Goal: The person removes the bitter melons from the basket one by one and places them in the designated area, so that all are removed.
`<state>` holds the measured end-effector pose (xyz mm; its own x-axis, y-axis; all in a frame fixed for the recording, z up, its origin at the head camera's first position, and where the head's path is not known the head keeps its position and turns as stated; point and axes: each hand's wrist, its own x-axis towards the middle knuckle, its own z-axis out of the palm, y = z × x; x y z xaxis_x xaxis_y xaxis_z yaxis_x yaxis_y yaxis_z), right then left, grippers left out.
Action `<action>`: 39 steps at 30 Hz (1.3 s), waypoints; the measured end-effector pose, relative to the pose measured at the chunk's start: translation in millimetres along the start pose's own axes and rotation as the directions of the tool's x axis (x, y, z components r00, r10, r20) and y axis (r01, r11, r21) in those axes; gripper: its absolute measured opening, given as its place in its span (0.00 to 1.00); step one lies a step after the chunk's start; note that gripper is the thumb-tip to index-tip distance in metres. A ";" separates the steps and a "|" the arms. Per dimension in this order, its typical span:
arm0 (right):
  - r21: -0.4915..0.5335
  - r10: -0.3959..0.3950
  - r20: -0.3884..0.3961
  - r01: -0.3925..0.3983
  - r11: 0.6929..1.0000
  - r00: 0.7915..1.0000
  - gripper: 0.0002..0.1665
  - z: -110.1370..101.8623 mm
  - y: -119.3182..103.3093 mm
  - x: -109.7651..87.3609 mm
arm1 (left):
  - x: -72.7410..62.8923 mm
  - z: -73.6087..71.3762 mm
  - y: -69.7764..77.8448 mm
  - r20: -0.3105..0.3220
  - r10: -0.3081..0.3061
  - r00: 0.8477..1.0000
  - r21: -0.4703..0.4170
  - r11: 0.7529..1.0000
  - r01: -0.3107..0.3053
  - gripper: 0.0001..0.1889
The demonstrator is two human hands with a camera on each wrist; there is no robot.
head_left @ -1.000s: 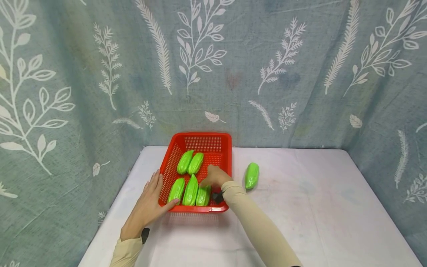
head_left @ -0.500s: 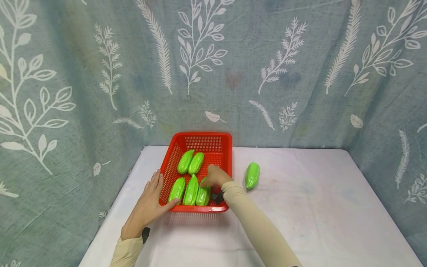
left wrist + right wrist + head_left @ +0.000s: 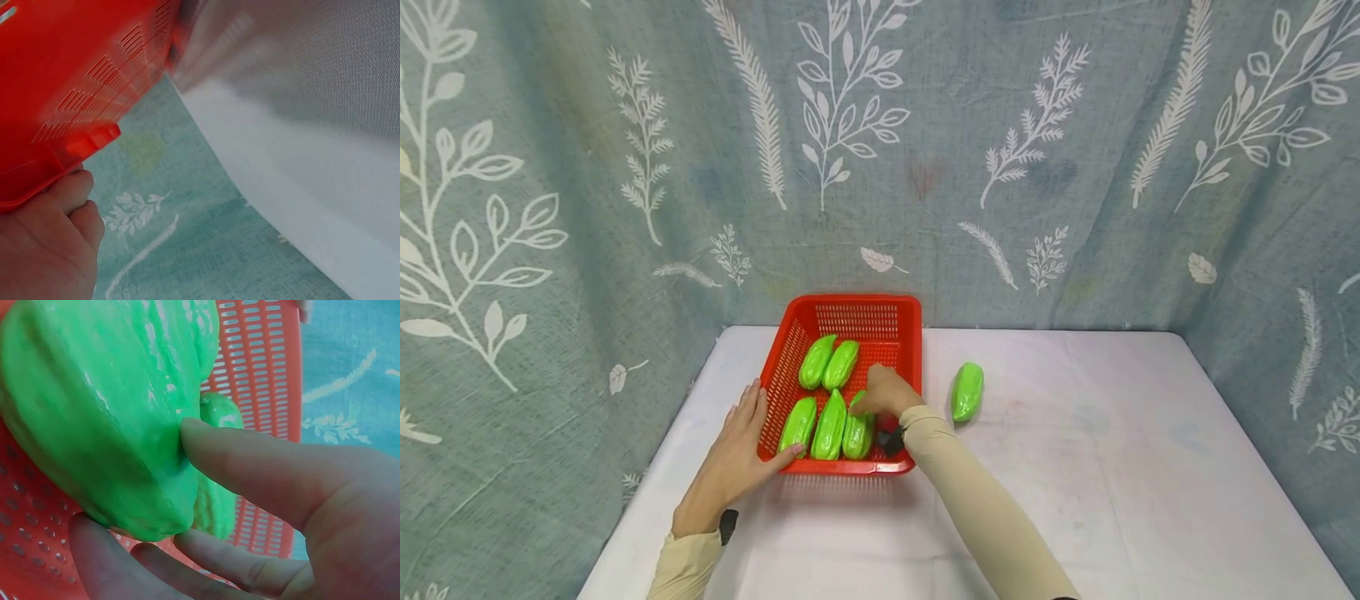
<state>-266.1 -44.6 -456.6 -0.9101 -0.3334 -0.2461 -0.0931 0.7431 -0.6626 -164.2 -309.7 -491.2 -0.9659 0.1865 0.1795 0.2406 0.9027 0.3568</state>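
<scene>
A red plastic basket (image 3: pixel 910 333) stands on the table and holds several shiny green, ridged gourd-like vegetables. My left hand (image 3: pixel 733 454) holds the basket's near left corner, fingers along the outer wall and thumb over the front rim. Inside the basket, my right hand (image 3: pixel 887 396) pinches the far end of one green gourd (image 3: pixel 859 433), at the right of the front row. The right wrist view shows the thumb on top of that gourd (image 3: pixel 119 425) and the other fingers beneath its tip. Beside it lie a middle gourd (image 3: pixel 830 425) and a left one (image 3: pixel 797 425).
Two more gourds (image 3: pixel 829 364) lie side by side at the basket's back left. A single gourd (image 3: pixel 967 392) is on the white table (image 3: pixel 1112 467), right of the basket. A grey-green patterned curtain (image 3: pixel 955 167) hangs behind and at both sides.
The right fingers have shifted slightly, and more of the pinched gourd's far end shows now than a second ago. The left hand and the basket stay where they were.
</scene>
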 end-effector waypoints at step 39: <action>0.195 -0.098 -0.146 0.126 0.973 0.984 0.26 -15.8 0.0 -15.2 | -0.3 -0.8 0.4 -0.010 0.012 1.000 -0.002 1.000 -0.013 0.61</action>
<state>-258.7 -30.3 -441.7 -0.9458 -0.3164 -0.0737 -0.1265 0.5678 -0.8134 -163.7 -309.7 -490.3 -0.9618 0.1938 0.1931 0.2529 0.8994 0.3567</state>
